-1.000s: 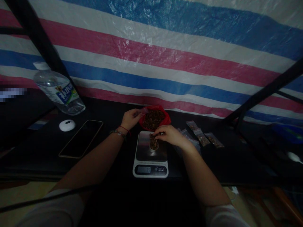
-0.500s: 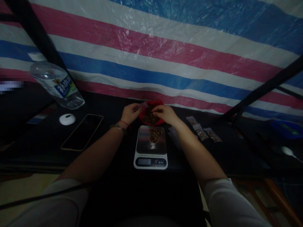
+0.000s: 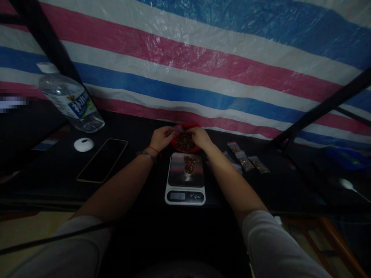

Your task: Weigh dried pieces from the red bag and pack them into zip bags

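My left hand (image 3: pixel 161 138) is closed on a small clear plastic bag (image 3: pixel 177 129) at the left rim of a red bowl (image 3: pixel 191 124). Small dark brown pieces (image 3: pixel 185 143) fill the bowl; what they are is too dim to tell. My right hand (image 3: pixel 202 138) reaches over the bowl's right side, fingers drawn together; whatever they hold is hidden. Just in front of the bowl sits a white digital kitchen scale (image 3: pixel 172 170) with a lit display. On its steel plate stands a small white cup (image 3: pixel 187 173) holding brown pieces, with more pieces behind it.
Several small filled zip bags (image 3: pixel 245 160) lie right of my right forearm, with flat clear bags (image 3: pixel 236 166) beside it. At left are a phone (image 3: pixel 102 160), a white earbud case (image 3: pixel 84 144) and a plastic bottle (image 3: pixel 78 101). A white spoon (image 3: pixel 346 183) lies far right. A striped sheet hangs behind.
My right hand has shifted slightly right and back, from the middle of the bowl to its right rim, uncovering more of the pieces. My left hand keeps its bag in place.
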Demonstrator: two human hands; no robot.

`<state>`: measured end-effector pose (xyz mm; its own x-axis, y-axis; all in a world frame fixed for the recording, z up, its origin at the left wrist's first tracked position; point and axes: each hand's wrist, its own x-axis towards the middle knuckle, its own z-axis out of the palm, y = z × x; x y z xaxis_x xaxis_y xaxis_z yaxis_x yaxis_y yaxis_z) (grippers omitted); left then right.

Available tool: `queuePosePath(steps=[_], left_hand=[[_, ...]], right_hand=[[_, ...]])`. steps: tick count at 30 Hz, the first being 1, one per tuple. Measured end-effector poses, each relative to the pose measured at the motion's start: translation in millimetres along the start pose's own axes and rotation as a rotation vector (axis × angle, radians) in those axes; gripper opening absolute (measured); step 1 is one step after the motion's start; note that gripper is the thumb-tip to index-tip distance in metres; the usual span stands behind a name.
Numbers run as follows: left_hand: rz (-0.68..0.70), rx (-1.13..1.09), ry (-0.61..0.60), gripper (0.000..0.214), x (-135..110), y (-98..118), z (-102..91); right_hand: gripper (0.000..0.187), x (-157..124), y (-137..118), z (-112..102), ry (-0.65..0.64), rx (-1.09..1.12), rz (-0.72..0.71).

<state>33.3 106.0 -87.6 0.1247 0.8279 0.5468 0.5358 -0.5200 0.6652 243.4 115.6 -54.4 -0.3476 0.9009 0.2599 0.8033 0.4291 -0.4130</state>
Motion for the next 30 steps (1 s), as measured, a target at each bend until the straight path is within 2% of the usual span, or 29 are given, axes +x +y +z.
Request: queuePosePath(steps=[3, 7, 10, 16, 20, 25, 30], left_hand=[[0.028, -0.008, -0.036, 0.031, -1.9, 4.3, -0.1], [0.042, -0.067, -0.122, 0.033, -5.2, 12.2, 1.7], [0.015, -0.162, -0.144, 0.033, -6.6, 14.2, 4.8], [-0.164, -0.369, -0.068, 0.035, -2.3, 6.7, 8.2], [-0.226, -0.42, -0.047, 0.031, 1.1, 2.5, 8.8], [-0.219, -0.36, -0.058, 0.031, 0.6, 1.2, 9.3], [-0.206, -0.332, -0.079, 0.034, -0.8, 1.0, 11.1]], right_hand=[[0.035, -12.1, -4.9, 2.6, 0.073, 0.272, -0.007], [0.034, -25.8, -13.1, 5.5, 0.011, 0.613, -0.019], [0.03, -30.5, -13.6, 5.5, -0.023, 0.688, 0.047], [0.029, -40.0, -5.8, 7.6, 0.056, 0.891, 0.236], [0.035, -47.7, -3.3, 7.8, 0.092, 1.068, 0.292], [0.039, -50.6, -7.1, 6.5, 0.131, 1.142, 0.311], [0.032, -48.7, -8.3, 11.9, 0.125, 1.038, 0.3]])
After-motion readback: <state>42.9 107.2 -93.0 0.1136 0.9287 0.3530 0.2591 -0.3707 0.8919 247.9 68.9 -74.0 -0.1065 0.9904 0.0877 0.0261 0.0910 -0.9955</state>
